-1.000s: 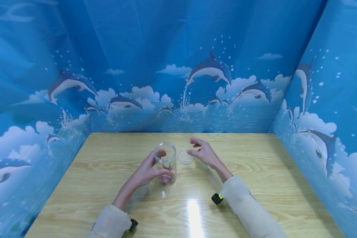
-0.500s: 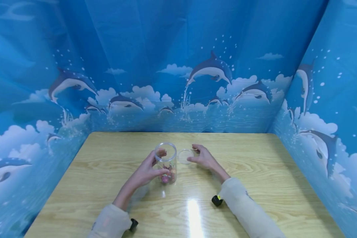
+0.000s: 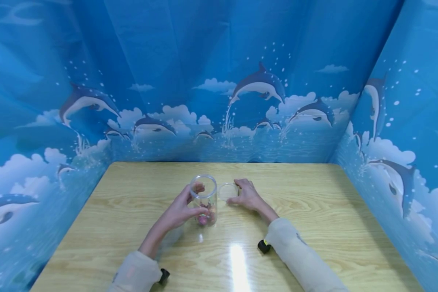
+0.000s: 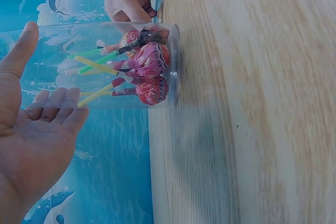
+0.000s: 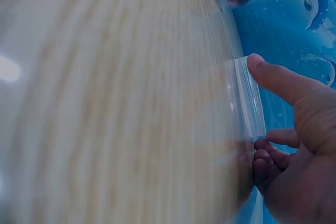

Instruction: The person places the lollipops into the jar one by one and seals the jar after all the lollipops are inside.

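A clear plastic jar [image 3: 205, 202] stands upright on the table, its mouth uncovered. Several lollipops [image 4: 149, 61] in pink and red wrappers lie at its bottom, their yellow and green sticks pointing up. My left hand [image 3: 180, 209] holds the jar from the left, thumb on the near side and fingers on the far side. Just right of the jar, a round transparent lid [image 3: 227, 192] lies flat on the wood. My right hand [image 3: 249, 196] grips this lid by its rim, with the thumb [image 5: 255, 61] at one edge and the fingers curled at the opposite edge.
The wood-grain table [image 3: 295, 194] runs back to a blue curtain [image 3: 204, 48] printed with dolphins, which also hangs along both sides. A black wrist camera [image 3: 264, 246] sits under the right sleeve, another black one [image 3: 164, 276] by the left sleeve.
My right hand has come down and in from above the lid's right side, and its thumb and fingers have closed about the rim. The left hand and jar have stayed put.
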`<state>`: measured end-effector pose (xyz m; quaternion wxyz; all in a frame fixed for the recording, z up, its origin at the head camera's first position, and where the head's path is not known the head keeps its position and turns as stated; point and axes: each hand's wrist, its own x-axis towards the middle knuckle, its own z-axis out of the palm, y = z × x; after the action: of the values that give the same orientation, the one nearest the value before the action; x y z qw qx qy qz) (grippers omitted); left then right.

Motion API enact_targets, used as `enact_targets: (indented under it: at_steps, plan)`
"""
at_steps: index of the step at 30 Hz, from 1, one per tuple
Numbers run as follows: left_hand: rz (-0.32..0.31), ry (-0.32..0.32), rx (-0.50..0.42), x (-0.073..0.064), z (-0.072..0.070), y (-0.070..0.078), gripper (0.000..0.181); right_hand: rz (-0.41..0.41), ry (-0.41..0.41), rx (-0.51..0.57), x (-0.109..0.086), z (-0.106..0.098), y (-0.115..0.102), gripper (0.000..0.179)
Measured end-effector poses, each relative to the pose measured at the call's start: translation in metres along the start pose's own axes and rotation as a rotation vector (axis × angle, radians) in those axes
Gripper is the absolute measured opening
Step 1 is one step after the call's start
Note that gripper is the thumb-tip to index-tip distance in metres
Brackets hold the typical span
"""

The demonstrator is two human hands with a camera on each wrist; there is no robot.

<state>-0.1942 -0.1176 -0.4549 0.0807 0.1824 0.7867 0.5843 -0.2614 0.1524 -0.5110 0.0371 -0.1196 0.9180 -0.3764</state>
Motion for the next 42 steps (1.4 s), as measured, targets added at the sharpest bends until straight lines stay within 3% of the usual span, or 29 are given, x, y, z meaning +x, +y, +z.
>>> enact_targets:
  at_steps: [5,13,23,33,42]
  plan:
    - [-0.005,0.004,0.004,0.000,0.000,-0.001,0.080,-0.006,-0.011,-0.076,0.002,0.003,0.000,0.097]
    - [0.008,0.004,0.022,0.001,0.000,-0.002,0.078,0.009,-0.012,-0.124,0.002,0.003,-0.002,0.084]
    - [0.016,0.007,0.014,0.000,0.000,-0.001,0.079,0.021,-0.059,0.133,-0.020,-0.019,-0.014,0.082]
    - [0.025,-0.001,0.027,0.000,-0.001,0.000,0.079,-0.090,-0.076,0.373,-0.056,-0.067,-0.048,0.086]
    - [0.045,-0.003,0.034,0.000,0.000,-0.002,0.077,-0.198,-0.090,0.366,-0.071,-0.086,-0.081,0.083]
